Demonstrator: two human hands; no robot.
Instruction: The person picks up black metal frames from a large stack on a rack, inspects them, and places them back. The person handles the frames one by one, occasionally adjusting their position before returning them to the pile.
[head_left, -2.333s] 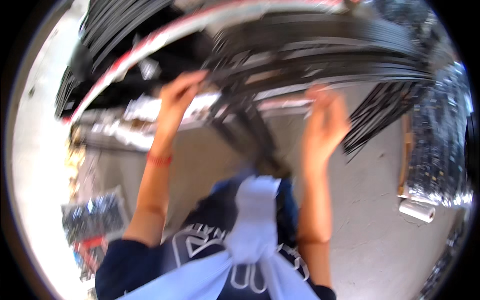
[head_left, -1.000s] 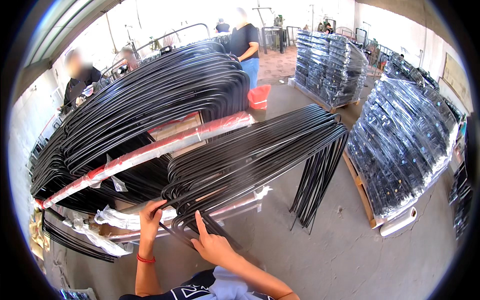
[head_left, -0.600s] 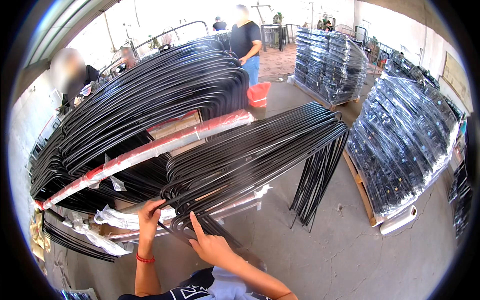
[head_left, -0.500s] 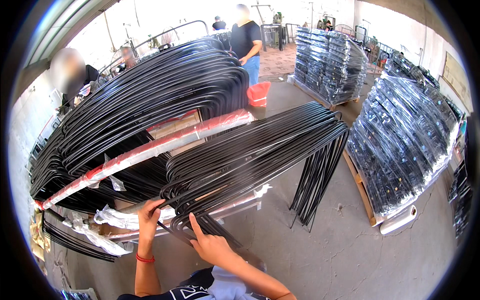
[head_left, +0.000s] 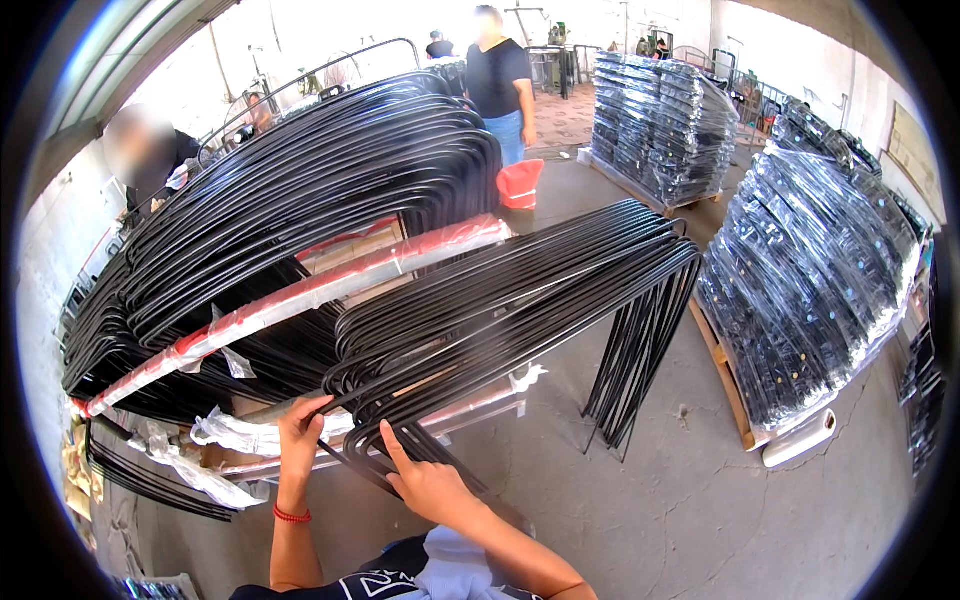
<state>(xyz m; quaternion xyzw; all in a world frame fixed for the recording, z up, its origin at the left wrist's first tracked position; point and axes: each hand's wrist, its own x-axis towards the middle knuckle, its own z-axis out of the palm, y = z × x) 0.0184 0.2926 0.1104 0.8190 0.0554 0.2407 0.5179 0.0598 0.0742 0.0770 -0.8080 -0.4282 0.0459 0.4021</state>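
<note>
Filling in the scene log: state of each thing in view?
Near tubes: bent, nested, legs hanging at right
Left hand: fingers curled at the tubes' left end, grip unclear
Right hand: index extended toward the tubes
Bar: film-wrapped, slanting
Big stack: bent, nested
Near load: film-wrapped, on a pallet
Far load: film-wrapped
White roll: lying on the floor
Bracelet: around left wrist

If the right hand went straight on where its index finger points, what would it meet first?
Probably the near black tubes; the right hand may already touch them, depth is unclear.
</note>
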